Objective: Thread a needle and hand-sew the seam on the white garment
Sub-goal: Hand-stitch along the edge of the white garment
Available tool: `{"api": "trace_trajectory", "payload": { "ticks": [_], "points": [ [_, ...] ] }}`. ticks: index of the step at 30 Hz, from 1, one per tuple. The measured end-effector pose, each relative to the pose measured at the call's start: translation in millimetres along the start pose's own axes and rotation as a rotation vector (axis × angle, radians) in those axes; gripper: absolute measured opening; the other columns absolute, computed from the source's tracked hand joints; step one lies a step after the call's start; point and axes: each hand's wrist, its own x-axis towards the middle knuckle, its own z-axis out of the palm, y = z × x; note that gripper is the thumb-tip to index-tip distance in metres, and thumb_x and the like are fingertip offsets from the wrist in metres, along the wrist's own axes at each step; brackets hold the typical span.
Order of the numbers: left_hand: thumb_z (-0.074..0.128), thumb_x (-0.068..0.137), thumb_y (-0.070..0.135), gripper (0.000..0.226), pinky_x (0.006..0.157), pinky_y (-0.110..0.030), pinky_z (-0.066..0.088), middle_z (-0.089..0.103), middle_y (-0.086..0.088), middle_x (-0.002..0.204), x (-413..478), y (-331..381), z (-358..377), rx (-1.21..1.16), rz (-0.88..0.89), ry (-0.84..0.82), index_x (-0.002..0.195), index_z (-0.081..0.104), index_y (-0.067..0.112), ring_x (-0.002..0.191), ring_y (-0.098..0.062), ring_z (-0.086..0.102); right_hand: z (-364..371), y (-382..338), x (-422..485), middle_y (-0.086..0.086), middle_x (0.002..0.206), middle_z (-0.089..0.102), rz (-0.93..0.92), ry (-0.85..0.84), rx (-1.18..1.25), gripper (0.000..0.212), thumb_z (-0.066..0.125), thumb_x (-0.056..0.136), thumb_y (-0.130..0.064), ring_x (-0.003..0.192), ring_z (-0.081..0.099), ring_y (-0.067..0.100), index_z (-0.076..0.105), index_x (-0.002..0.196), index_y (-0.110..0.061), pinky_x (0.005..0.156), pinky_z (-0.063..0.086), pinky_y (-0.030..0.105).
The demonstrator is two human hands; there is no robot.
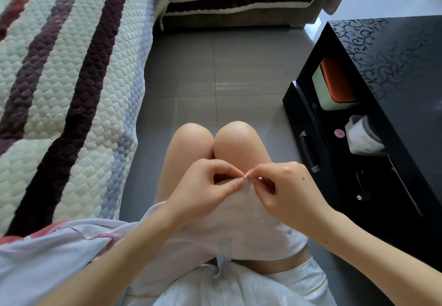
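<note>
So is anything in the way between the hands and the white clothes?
No, nothing visible is in the way. The left hand and the right hand already pinch the raised edge of the white garment, fingertips meeting. No needle can be made out.

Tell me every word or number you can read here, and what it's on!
No text here can be read.
White container: grey label marks, too blurred to read.
Black table top: swirly pattern only, no letters.
White garment: no print shows.
</note>
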Motion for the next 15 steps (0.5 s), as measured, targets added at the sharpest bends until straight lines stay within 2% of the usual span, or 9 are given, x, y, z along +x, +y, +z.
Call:
{"api": "trace_trajectory", "payload": {
  "ticks": [5,10,15],
  "points": [
    [0.069,0.088,0.021,0.010,0.070,-0.019,0.050,0.075,0.010,0.078,-3,1,-2,-0.043,-0.105,0.029,0.084,0.078,0.017,0.074,0.000,0.066,-9,0,1,-0.006,0.068,0.072,0.045,-0.037,0.083,0.019,0.056,0.076,-0.019,0.059,0.066,0.014,0.075,0.080,-0.021,0.055,0.054,0.034],
    [0.068,0.089,0.021,0.011,0.073,-0.020,0.051,0.075,0.009,0.080,-1,3,-3,-0.093,-0.173,0.004,0.085,0.077,0.018,0.076,-0.001,0.066,-13,3,3,-0.008,0.074,0.073,0.214,-0.149,0.282,0.015,0.062,0.079,-0.018,0.071,0.068,0.010,0.076,0.081,-0.024,0.068,0.054,0.036],
    [0.064,0.091,0.017,0.013,0.070,-0.016,0.048,0.074,0.009,0.079,0,6,-3,-0.199,-0.219,-0.076,0.086,0.076,0.018,0.075,0.001,0.063,-16,8,8,0.005,0.075,0.073,0.299,-0.253,0.440,0.025,0.067,0.085,-0.004,0.075,0.067,0.030,0.075,0.079,-0.027,0.073,0.053,0.050]
  ]
}}
